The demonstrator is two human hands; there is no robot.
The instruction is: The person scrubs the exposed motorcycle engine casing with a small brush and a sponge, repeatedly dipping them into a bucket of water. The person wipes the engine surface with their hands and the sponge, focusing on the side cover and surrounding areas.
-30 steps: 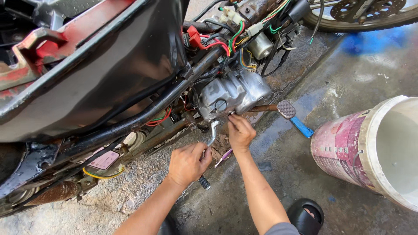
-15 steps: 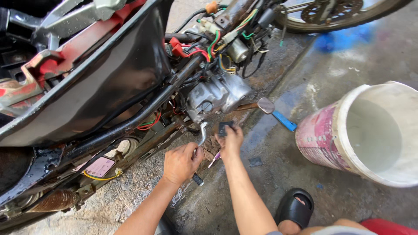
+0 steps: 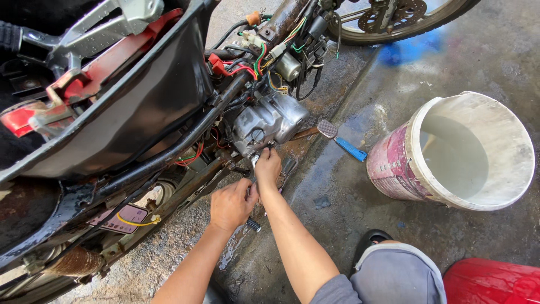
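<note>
A motorcycle lies on its side with its grey engine case [image 3: 269,124] exposed. My left hand [image 3: 232,204] is closed around the grip of a ratchet handle [image 3: 253,224], whose knurled black end sticks out below the fist. My right hand [image 3: 268,165] sits just above it, fingers pinched on the metal tool head [image 3: 256,159] at the bottom edge of the engine case. The shaft between the two hands is hidden by my fingers.
A dirty pink and white bucket [image 3: 450,152] stands on the wet concrete to the right. A blue-handled brush [image 3: 341,141] lies beside the engine. The front wheel [image 3: 394,19] is at the top. A black sandal [image 3: 371,237] and a red object [image 3: 492,281] are at lower right.
The view has shifted, so the bucket is now fully in sight. Both hands have stayed at the engine's lower edge, and my right hand moved closer to my left.
</note>
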